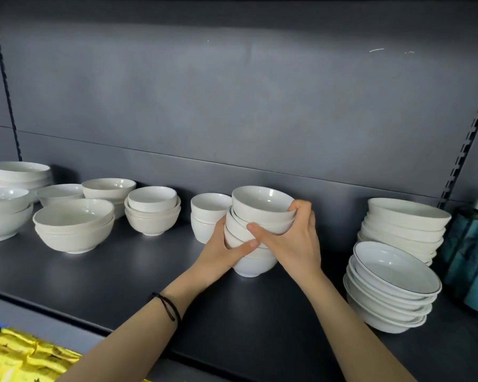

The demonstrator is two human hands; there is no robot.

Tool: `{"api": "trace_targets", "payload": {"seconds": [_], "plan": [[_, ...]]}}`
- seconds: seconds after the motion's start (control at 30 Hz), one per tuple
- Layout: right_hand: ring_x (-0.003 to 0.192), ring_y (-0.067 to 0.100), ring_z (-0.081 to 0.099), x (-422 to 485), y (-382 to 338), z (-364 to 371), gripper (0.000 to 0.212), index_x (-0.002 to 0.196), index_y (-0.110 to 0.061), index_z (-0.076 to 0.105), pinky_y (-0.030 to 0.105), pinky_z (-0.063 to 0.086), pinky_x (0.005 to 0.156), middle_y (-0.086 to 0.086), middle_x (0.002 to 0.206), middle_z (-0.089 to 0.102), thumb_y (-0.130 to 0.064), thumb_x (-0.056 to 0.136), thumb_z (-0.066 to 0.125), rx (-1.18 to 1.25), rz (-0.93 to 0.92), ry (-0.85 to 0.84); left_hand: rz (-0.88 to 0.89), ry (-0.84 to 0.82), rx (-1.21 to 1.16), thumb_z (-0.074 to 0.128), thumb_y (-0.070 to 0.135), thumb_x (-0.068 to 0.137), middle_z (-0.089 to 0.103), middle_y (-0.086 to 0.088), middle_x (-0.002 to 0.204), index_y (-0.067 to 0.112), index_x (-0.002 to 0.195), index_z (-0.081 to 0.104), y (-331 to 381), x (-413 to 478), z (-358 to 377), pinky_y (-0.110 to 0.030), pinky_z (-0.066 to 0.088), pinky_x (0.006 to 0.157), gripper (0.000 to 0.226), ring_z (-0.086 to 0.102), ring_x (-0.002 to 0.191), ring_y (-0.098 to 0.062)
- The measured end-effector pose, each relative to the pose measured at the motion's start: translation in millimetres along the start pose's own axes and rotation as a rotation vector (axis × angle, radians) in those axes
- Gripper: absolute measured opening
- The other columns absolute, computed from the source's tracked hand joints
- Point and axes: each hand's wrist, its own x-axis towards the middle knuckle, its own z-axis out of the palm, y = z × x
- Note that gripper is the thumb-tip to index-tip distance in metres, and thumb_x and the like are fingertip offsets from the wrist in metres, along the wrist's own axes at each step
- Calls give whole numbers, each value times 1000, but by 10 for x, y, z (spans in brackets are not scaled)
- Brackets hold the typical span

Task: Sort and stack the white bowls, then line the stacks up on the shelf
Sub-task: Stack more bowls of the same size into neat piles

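Clasping a stack (260,213) of small white bowls, the fingers (255,231) of the right hand (293,244) curl round its front and right side, with one fingertip hooked at the top bowl's rim. The left hand (221,252) cups the stack's left side, its thumb laid across the front. The upper bowls sit tilted in the pile, and the bottom bowl's foot appears to rest on the dark shelf (122,285), about midway along it. A black band (169,307) circles the left wrist.

Just left of the stack, close behind the left hand, stands a small pair (207,213) of nested bowls. Further left are a nested set (152,213), two wide bowls (73,227) and more piles running to the far-left bowls (6,213) at the edge of view.

Well apart to the right, a tall pile (403,224) stands near the back wall. In front of it leans a pile of dark-rimmed bowls (389,290). A teal container (469,257) stands at the right edge, and yellow packets (17,357) lie below the shelf at lower left.
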Motion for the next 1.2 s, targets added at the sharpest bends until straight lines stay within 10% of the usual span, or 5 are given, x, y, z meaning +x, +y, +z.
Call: {"api": "trace_targets", "payload": {"seconds": [0.5, 0.77, 1.2], "plan": [[119, 4, 48, 40, 114, 61, 73, 108, -46, 30, 26, 48, 93, -3, 135, 38, -48, 58, 83, 463, 69, -133, 28, -22, -21, 48, 31, 100, 52, 27, 123, 33, 132, 36, 48, -4, -10, 1, 41, 79, 34, 52, 102, 26], [111, -10, 56, 40, 281, 14, 93, 147, -30, 22, 14, 51, 85, -19, 134, 50, -33, 73, 78, 607, 129, -325, 55, 123, -125, 50, 71, 77, 53, 13, 140, 37, 143, 39, 68, 291, 55, -34, 40, 110, 75, 51, 128, -5], [106, -5, 60, -63, 126, 154, 85, 130, -38, 40, 17, 51, 80, -25, 119, 58, -38, 62, 90, 495, 116, -60, 80, 129, -116, 35, 73, 80, 62, 12, 128, 29, 136, 48, -125, 250, 6, -22, 43, 97, 72, 57, 119, 0]]}}
